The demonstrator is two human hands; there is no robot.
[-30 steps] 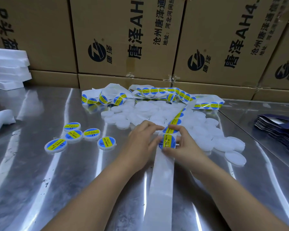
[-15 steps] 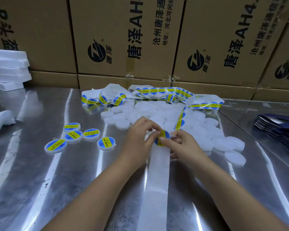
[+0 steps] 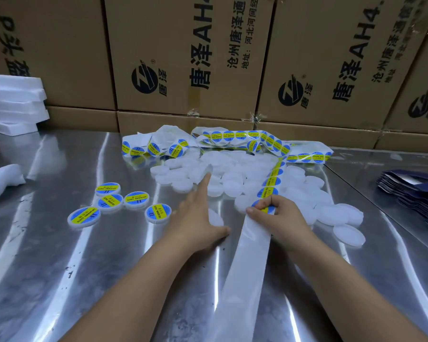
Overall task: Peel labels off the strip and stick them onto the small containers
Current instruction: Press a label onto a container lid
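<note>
Now our left hand (image 3: 198,215) lies open, fingers straight, beside the unlabelled container pile (image 3: 232,183); our right hand (image 3: 279,215) pinches a label (image 3: 265,209) on the strip (image 3: 247,262). Labelled containers (image 3: 136,198) sit left; bare steel table (image 3: 59,267) nearer.

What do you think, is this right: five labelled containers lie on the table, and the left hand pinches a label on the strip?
Not quite. In the head view the right hand pinches the label on the strip; the left hand is open, fingers straight. Five labelled containers do lie on the table.
</note>
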